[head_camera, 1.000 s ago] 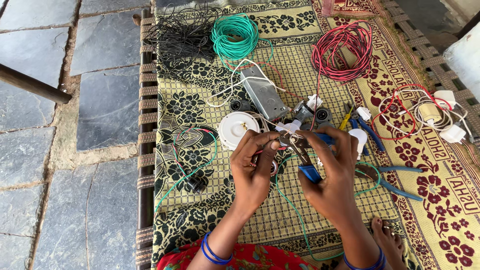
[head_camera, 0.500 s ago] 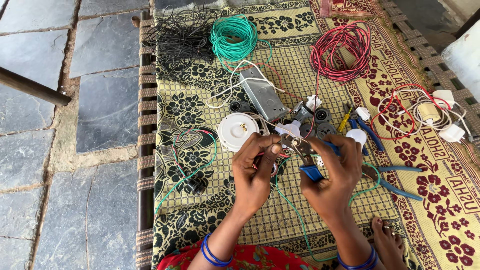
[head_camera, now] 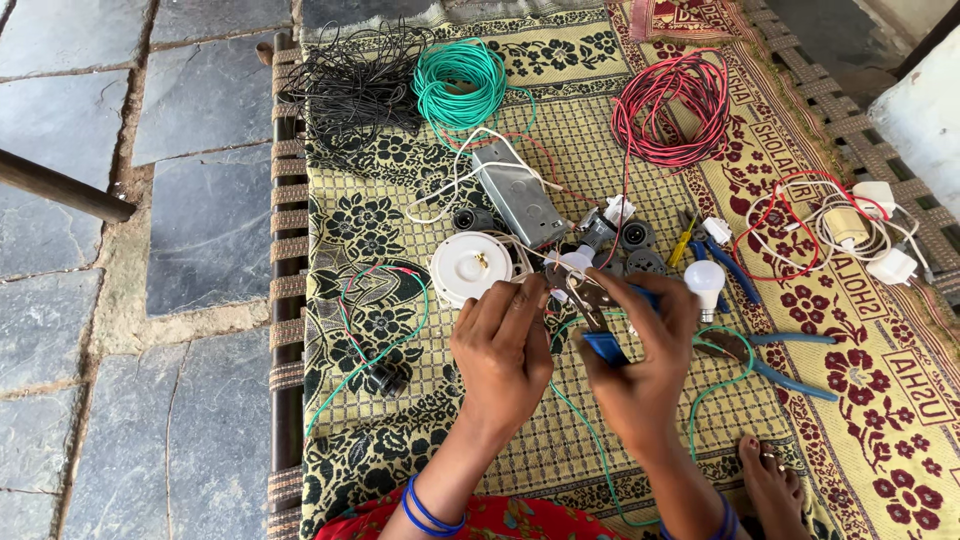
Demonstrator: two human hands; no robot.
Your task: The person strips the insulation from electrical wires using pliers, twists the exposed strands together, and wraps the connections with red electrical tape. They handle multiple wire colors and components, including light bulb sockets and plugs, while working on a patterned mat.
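Observation:
My right hand (head_camera: 640, 350) grips blue-handled pliers (head_camera: 603, 340), their jaws pointing up and left toward my left hand (head_camera: 502, 345). My left hand pinches a thin wire right at the plier jaws, just below a round white ceiling rose (head_camera: 468, 265). A green wire (head_camera: 585, 425) trails down between my forearms. Blue bangles (head_camera: 425, 512) circle my left wrist. The part held at the jaws is hidden by my fingers.
On the patterned mat (head_camera: 880, 420) lie a green wire coil (head_camera: 460, 80), a red coil (head_camera: 672, 105), a black wire tangle (head_camera: 350, 85), a grey metal box (head_camera: 518, 190), a white bulb (head_camera: 704, 280), other blue-handled pliers (head_camera: 775, 360), white plugs (head_camera: 880, 240). Stone floor (head_camera: 130, 300) lies left.
Both hands shifted slightly; the pliers and my left fingers have closed in tighter on the wire. Everything on the mat stays where it was.

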